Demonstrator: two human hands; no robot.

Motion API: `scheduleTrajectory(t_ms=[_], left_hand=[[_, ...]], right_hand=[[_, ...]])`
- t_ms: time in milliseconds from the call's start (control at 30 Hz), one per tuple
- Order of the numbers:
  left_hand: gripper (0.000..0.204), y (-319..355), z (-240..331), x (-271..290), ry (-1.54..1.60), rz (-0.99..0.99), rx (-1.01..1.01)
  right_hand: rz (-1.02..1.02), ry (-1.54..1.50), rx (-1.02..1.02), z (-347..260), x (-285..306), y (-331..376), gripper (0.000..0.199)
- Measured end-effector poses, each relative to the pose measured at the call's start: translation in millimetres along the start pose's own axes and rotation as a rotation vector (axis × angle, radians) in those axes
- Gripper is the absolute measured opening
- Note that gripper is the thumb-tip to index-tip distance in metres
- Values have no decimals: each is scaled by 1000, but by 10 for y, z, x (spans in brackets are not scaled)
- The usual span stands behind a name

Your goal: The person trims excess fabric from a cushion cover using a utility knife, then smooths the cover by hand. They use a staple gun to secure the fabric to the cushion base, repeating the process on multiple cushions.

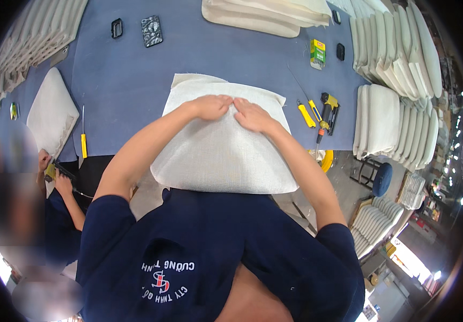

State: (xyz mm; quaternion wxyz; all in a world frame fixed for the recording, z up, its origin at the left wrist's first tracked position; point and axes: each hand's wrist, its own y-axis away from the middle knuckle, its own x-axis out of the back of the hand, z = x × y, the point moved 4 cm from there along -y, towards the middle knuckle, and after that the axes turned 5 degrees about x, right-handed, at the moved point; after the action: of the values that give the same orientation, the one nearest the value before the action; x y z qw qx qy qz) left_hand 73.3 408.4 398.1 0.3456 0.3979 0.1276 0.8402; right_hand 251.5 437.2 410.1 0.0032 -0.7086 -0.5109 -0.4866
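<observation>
A seat pad (pixel 220 161) covered in cream woven cloth lies in front of me, its rounded near edge against my body. The cloth's loose far edge reaches past my hands onto the blue-grey table. My left hand (pixel 212 107) lies on the upper part of the cloth with its fingers stretched toward the middle. Close beside it, my right hand (pixel 252 114) rests flat on the same cloth, fingers extended. The fingertips of the two hands nearly meet, and the cloth below them shows soft creases. The undersides of both hands are hidden.
To the right lie a yellow-black staple gun (pixel 328 112), yellow-handled screwdrivers (pixel 314 110) and a green-yellow box (pixel 318 53). Stacked pads (pixel 395 48) line the right side. Another yellow-handled screwdriver (pixel 84 145) lies left, near a co-worker's hands (pixel 62 182) with a pad and a tool.
</observation>
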Motion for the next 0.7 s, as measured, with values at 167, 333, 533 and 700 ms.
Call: scheduleTrajectory(t_ms=[167,333,533,700], left_hand=[[51,-276,-374,-44,-125,185,27],[45,1870,228,745,123,312,-115],[52,3276,566,-48,-45,965,-140],[58,2643,413,69,66,1323,-245]], right_hand=[[87,-77,-85,467,-79,-477,62],[137,-271,231,-821,421,481,52],[86,-316,470,-2039,896,1572,52],[324,-25,477,-2174,1037,1409,59]])
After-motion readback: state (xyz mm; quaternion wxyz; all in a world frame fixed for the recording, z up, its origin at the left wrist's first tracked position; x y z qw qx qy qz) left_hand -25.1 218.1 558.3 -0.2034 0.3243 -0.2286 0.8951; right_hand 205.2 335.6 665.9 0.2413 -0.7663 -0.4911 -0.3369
